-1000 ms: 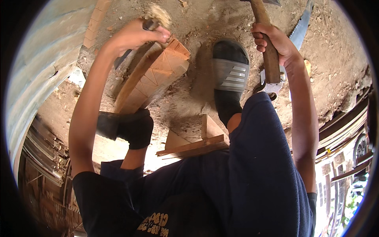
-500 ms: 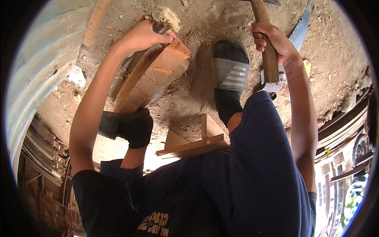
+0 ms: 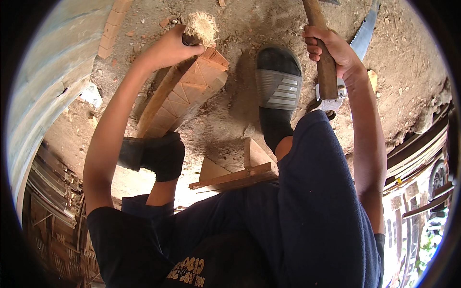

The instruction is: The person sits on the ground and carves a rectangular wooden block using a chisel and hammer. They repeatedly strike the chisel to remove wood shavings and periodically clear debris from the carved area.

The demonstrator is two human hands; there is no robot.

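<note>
My left hand (image 3: 168, 48) is closed around the dark handle of a chisel (image 3: 201, 30), whose pale, frayed butt end points up; its blade is hidden. It is at the far end of a wooden block (image 3: 180, 98) marked with triangular lines and zigzag cuts. The block slants over the ground, its near end by my left foot (image 3: 163, 151). On the right, my right hand (image 3: 331, 48) grips a hammer (image 3: 328, 79) by its wooden handle, with the metal head partly beyond the top edge of the picture.
A handsaw (image 3: 366, 31) lies on the dirt beneath my right hand. My right sandal (image 3: 280, 79) stands between the block and the hammer. Wooden offcuts (image 3: 240, 176) lie between my legs. Corrugated sheeting (image 3: 53, 62) rises at left, beside a notched wooden piece (image 3: 111, 31).
My left hand has tipped the chisel more upright, so its frayed end now shows above the fist. The hammer and the block have hardly moved.
</note>
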